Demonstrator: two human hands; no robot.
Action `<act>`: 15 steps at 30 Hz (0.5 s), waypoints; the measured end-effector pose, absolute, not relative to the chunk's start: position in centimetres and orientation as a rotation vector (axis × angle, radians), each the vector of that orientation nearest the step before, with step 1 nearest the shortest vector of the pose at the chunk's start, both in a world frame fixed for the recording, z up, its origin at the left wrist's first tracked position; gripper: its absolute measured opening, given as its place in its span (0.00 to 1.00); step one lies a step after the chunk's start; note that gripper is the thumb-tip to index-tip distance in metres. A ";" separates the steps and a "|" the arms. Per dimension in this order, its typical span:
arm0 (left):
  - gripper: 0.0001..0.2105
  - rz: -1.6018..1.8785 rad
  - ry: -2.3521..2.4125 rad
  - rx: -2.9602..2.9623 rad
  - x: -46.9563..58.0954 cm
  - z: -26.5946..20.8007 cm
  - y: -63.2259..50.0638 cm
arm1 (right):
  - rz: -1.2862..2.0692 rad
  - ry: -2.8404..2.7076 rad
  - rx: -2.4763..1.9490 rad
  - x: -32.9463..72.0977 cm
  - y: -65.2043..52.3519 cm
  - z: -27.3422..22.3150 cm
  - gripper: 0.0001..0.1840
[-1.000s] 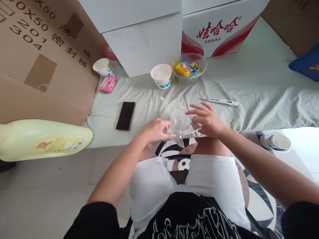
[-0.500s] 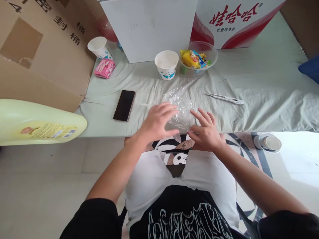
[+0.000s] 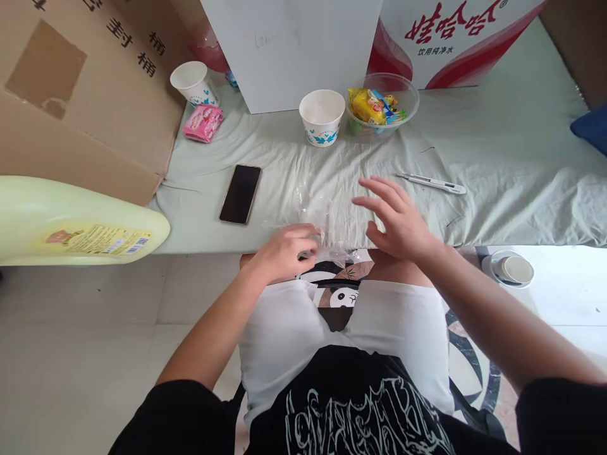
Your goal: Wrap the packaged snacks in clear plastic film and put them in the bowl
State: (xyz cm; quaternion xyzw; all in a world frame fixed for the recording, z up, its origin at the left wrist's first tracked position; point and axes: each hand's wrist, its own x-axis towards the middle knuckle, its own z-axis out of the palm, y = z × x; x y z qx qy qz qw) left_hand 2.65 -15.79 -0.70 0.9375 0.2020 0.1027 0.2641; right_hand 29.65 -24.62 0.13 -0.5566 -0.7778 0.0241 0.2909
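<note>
A crumpled clear plastic bag (image 3: 327, 218) lies at the front edge of the cloth-covered surface, part of it hanging over the edge. My left hand (image 3: 287, 253) is at the bag's left side, its fingers curled and closed on the thin plastic. To the right of the bag, my right hand (image 3: 396, 221) is raised with fingers apart, holding nothing. Beyond that hand's fingertips rests a white utility knife (image 3: 436, 183). Left of the bag, a dark phone (image 3: 240, 194) lies flat.
Behind are a paper cup (image 3: 322, 136), a clear bowl (image 3: 408, 117) of packaged snacks, another cup (image 3: 192, 79) beside a pink packet (image 3: 203, 123), and white boxes (image 3: 303, 57). A carton (image 3: 95, 126) and large yellow-green bottle (image 3: 85, 221) stand left. Another cup (image 3: 516, 270) is low right.
My right hand has lifted off the bag, up and to the right, its fingers spread. My left hand has lowered and curled its fingers. The bag is flatter and pulled toward me.
</note>
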 end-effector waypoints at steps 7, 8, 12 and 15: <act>0.12 0.187 0.453 2.564 3.5 -0.2 -16.3 | 0.335 -2.447 -1.226 27.9 -20.4 0.4 0.31; 0.12 0.200 0.468 2.555 3.6 -0.3 -16.0 | 0.362 -2.454 -1.229 28.2 -20.5 -0.1 0.24; 0.14 0.279 0.574 2.507 4.9 -0.2 -13.4 | 0.178 -2.244 -1.462 31.3 -21.3 -1.7 0.09; 0.16 0.421 0.663 2.490 6.7 0.8 -11.6 | -0.113 -1.895 -1.687 34.3 -22.5 -2.0 0.09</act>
